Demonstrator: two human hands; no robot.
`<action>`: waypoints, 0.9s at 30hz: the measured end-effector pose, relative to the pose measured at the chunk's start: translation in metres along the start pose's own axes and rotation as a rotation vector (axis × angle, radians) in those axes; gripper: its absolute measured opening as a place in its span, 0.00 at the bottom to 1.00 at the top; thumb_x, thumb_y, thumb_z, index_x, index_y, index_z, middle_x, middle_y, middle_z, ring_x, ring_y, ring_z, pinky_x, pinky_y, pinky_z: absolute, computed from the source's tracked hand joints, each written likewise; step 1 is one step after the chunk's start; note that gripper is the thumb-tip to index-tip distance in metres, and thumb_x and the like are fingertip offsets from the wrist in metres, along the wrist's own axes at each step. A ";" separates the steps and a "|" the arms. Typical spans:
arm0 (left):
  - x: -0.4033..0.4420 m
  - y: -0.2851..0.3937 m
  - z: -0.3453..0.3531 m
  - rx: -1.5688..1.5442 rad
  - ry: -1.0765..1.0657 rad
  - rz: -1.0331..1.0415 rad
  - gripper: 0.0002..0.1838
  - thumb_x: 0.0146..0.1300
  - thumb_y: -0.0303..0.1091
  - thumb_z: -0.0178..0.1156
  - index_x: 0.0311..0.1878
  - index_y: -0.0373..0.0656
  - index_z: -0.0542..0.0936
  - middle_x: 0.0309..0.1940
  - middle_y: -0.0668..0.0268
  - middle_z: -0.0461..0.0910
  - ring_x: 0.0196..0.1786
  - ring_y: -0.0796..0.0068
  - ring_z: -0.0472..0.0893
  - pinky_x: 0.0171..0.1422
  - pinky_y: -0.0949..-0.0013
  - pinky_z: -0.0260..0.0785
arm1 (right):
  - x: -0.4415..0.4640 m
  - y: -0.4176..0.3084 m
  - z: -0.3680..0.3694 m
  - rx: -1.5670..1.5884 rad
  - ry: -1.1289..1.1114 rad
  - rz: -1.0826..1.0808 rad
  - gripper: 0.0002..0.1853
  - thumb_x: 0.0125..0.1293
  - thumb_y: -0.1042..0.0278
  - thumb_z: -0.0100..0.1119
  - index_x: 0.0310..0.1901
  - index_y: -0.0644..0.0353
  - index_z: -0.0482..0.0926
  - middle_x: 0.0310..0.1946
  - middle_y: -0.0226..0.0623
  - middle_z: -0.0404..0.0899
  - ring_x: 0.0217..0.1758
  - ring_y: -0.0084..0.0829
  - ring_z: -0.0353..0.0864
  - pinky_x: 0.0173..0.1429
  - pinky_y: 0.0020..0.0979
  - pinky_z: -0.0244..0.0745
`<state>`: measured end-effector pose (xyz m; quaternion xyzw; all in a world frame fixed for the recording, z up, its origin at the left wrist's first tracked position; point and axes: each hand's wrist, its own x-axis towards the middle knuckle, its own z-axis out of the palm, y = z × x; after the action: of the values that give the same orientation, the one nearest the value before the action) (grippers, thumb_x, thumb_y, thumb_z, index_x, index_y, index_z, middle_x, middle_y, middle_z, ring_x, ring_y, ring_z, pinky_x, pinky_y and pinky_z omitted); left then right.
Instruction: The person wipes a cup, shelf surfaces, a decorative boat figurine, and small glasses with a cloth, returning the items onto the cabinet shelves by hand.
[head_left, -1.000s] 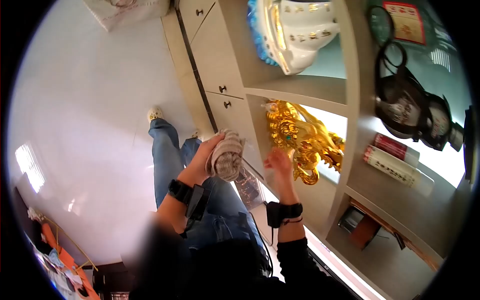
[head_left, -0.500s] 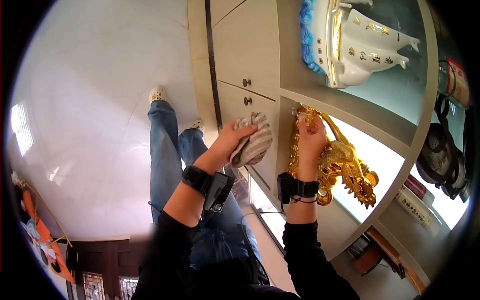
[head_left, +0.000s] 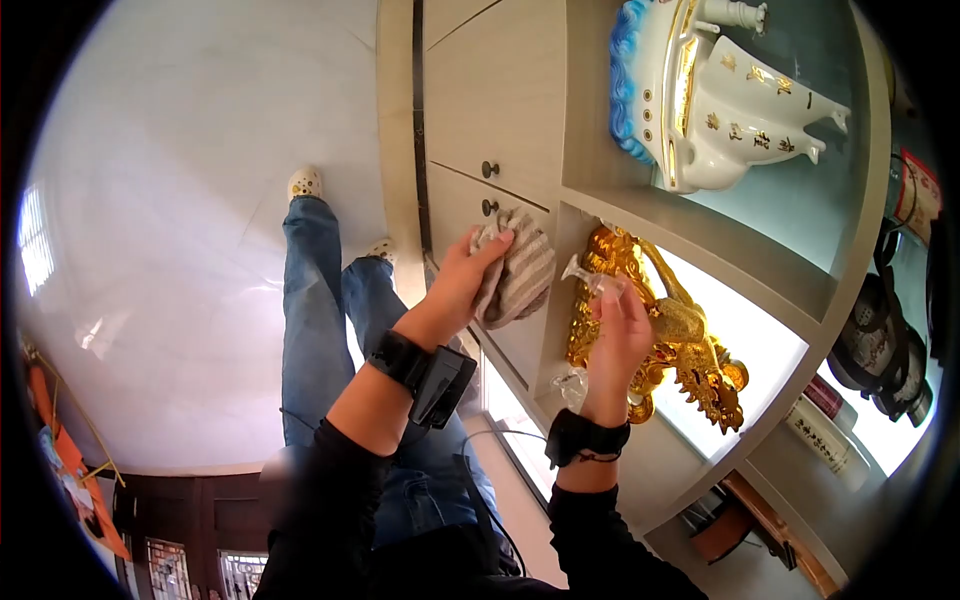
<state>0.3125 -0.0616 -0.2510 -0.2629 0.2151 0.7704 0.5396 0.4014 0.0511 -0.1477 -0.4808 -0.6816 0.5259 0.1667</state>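
A bunched striped cloth [head_left: 522, 270] in beige and grey is held in my left hand [head_left: 460, 282], in front of the cabinet doors. My right hand [head_left: 622, 335] pinches a small clear stemmed glass [head_left: 592, 277], tilted, at the opening of a shelf compartment. Behind that glass stands a shiny golden figurine [head_left: 685, 325] against a bright back panel. Another small clear object [head_left: 572, 388] rests on the shelf edge beside my right wrist; its shape is partly hidden.
A white sailing ship ornament [head_left: 700, 110] with a blue wave base stands in the adjoining compartment. Further right are dark bottles [head_left: 880, 335] and a white tube [head_left: 822, 432]. Cabinet doors [head_left: 490, 100] with dark knobs face the floor [head_left: 200, 250].
My right hand went from empty, to reaching beside the figurine, to holding the small glass, now drawn towards the shelf front. My left hand keeps the cloth. The view has shifted.
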 end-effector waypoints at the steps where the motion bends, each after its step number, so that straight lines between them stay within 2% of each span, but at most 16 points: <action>1: -0.001 0.000 0.003 0.002 0.000 -0.007 0.17 0.59 0.39 0.51 0.46 0.37 0.68 0.38 0.61 0.75 0.41 0.71 0.76 0.46 0.70 0.68 | -0.006 -0.004 0.001 -0.001 0.006 0.003 0.19 0.55 0.73 0.56 0.48 0.70 0.68 0.33 0.33 0.75 0.32 0.19 0.72 0.38 0.18 0.68; 3: -0.012 0.007 0.013 -0.329 -0.140 -0.239 0.21 0.61 0.43 0.46 0.51 0.38 0.66 0.44 0.60 0.74 0.45 0.70 0.74 0.52 0.68 0.65 | -0.015 -0.008 0.003 0.090 -0.093 0.036 0.19 0.55 0.74 0.55 0.49 0.70 0.68 0.34 0.33 0.75 0.33 0.20 0.73 0.40 0.19 0.68; 4: -0.022 0.014 0.022 -0.342 -0.169 -0.225 0.24 0.62 0.45 0.43 0.57 0.39 0.61 0.50 0.60 0.70 0.51 0.69 0.71 0.57 0.66 0.62 | -0.016 -0.009 0.001 0.094 -0.143 0.023 0.19 0.54 0.77 0.55 0.48 0.71 0.68 0.36 0.35 0.73 0.36 0.22 0.73 0.43 0.21 0.69; 5: -0.030 0.017 0.026 -0.338 -0.166 -0.228 0.24 0.62 0.45 0.43 0.57 0.39 0.61 0.50 0.60 0.70 0.51 0.69 0.71 0.57 0.66 0.62 | -0.016 -0.011 0.003 0.098 -0.140 0.025 0.19 0.54 0.77 0.55 0.48 0.71 0.68 0.36 0.35 0.73 0.36 0.22 0.73 0.43 0.21 0.69; 7: -0.038 0.020 0.029 -0.265 -0.272 -0.099 0.25 0.59 0.42 0.50 0.56 0.38 0.61 0.47 0.62 0.70 0.46 0.73 0.73 0.52 0.71 0.65 | -0.018 -0.019 0.009 -0.060 -0.219 -0.090 0.19 0.52 0.80 0.56 0.47 0.72 0.68 0.38 0.37 0.72 0.40 0.24 0.73 0.45 0.22 0.69; 8: -0.040 0.022 0.029 -0.240 -0.302 -0.075 0.25 0.56 0.36 0.54 0.55 0.37 0.61 0.46 0.63 0.71 0.46 0.74 0.72 0.51 0.73 0.65 | -0.018 -0.022 0.013 -0.107 -0.256 -0.142 0.19 0.49 0.83 0.57 0.46 0.72 0.69 0.38 0.38 0.71 0.41 0.26 0.72 0.45 0.23 0.68; 9: -0.042 0.024 0.032 -0.236 -0.292 -0.076 0.25 0.56 0.36 0.54 0.55 0.37 0.61 0.46 0.63 0.71 0.46 0.74 0.72 0.51 0.73 0.65 | -0.019 -0.022 0.015 -0.100 -0.259 -0.133 0.19 0.49 0.83 0.57 0.46 0.72 0.69 0.38 0.38 0.71 0.41 0.26 0.72 0.45 0.23 0.68; 11: -0.045 0.028 0.042 -0.062 -0.194 0.042 0.27 0.52 0.29 0.58 0.55 0.37 0.62 0.45 0.64 0.71 0.45 0.77 0.72 0.50 0.76 0.65 | -0.020 -0.022 0.019 -0.171 -0.310 -0.274 0.19 0.48 0.83 0.57 0.45 0.72 0.69 0.37 0.39 0.71 0.38 0.24 0.71 0.43 0.22 0.68; 12: -0.040 0.025 0.041 -0.020 -0.182 0.033 0.25 0.49 0.24 0.59 0.51 0.37 0.65 0.42 0.65 0.73 0.42 0.79 0.72 0.46 0.77 0.65 | -0.020 -0.025 0.020 -0.258 -0.294 -0.327 0.19 0.46 0.84 0.58 0.44 0.71 0.70 0.35 0.38 0.72 0.34 0.22 0.70 0.38 0.21 0.68; 17: -0.024 0.006 0.041 0.187 -0.103 0.196 0.15 0.49 0.25 0.58 0.42 0.35 0.72 0.32 0.68 0.76 0.34 0.80 0.73 0.40 0.75 0.67 | -0.019 -0.029 0.024 -0.377 -0.252 -0.454 0.17 0.44 0.84 0.59 0.40 0.71 0.73 0.30 0.37 0.73 0.26 0.21 0.69 0.32 0.19 0.66; 19: -0.020 0.000 0.036 0.495 -0.058 0.402 0.17 0.47 0.26 0.60 0.42 0.35 0.72 0.29 0.63 0.77 0.33 0.75 0.76 0.39 0.74 0.67 | -0.019 -0.029 0.022 -0.427 -0.239 -0.458 0.18 0.43 0.84 0.60 0.40 0.71 0.73 0.30 0.37 0.73 0.26 0.21 0.69 0.32 0.20 0.67; 20: -0.022 0.001 0.036 0.498 -0.064 0.398 0.17 0.47 0.26 0.60 0.42 0.35 0.72 0.29 0.63 0.77 0.33 0.75 0.76 0.39 0.74 0.67 | -0.019 -0.029 0.021 -0.428 -0.231 -0.457 0.18 0.43 0.84 0.60 0.40 0.71 0.73 0.30 0.37 0.73 0.26 0.21 0.69 0.32 0.20 0.67; 22: -0.026 0.005 0.039 0.916 0.087 0.543 0.21 0.43 0.31 0.63 0.42 0.36 0.72 0.25 0.55 0.77 0.30 0.63 0.78 0.36 0.70 0.69 | -0.018 -0.029 0.018 -0.473 -0.250 -0.458 0.19 0.42 0.83 0.61 0.40 0.70 0.73 0.30 0.38 0.73 0.25 0.22 0.70 0.31 0.20 0.67; 23: -0.029 0.011 0.043 0.923 0.071 0.539 0.21 0.43 0.31 0.63 0.42 0.36 0.72 0.25 0.55 0.77 0.30 0.63 0.78 0.36 0.70 0.69 | -0.020 -0.029 0.017 -0.474 -0.233 -0.457 0.19 0.42 0.83 0.61 0.40 0.70 0.73 0.30 0.38 0.73 0.25 0.22 0.70 0.31 0.20 0.67; 25: -0.034 0.025 0.054 1.385 0.163 0.380 0.23 0.39 0.30 0.66 0.40 0.30 0.73 0.29 0.55 0.78 0.32 0.72 0.78 0.38 0.73 0.69 | -0.022 -0.030 0.015 -0.571 -0.242 -0.492 0.18 0.42 0.83 0.62 0.39 0.69 0.73 0.31 0.40 0.74 0.24 0.23 0.71 0.30 0.21 0.67; 27: -0.032 0.018 0.049 1.444 0.152 0.416 0.22 0.38 0.29 0.66 0.40 0.31 0.73 0.29 0.54 0.78 0.33 0.69 0.79 0.37 0.73 0.69 | -0.023 -0.023 0.013 -0.517 -0.206 -0.526 0.18 0.41 0.82 0.63 0.39 0.69 0.74 0.31 0.40 0.74 0.24 0.24 0.72 0.29 0.21 0.68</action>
<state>0.2956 -0.0602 -0.1921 0.1496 0.7483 0.5035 0.4050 0.3920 0.0251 -0.1259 -0.2603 -0.9049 0.3216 0.0997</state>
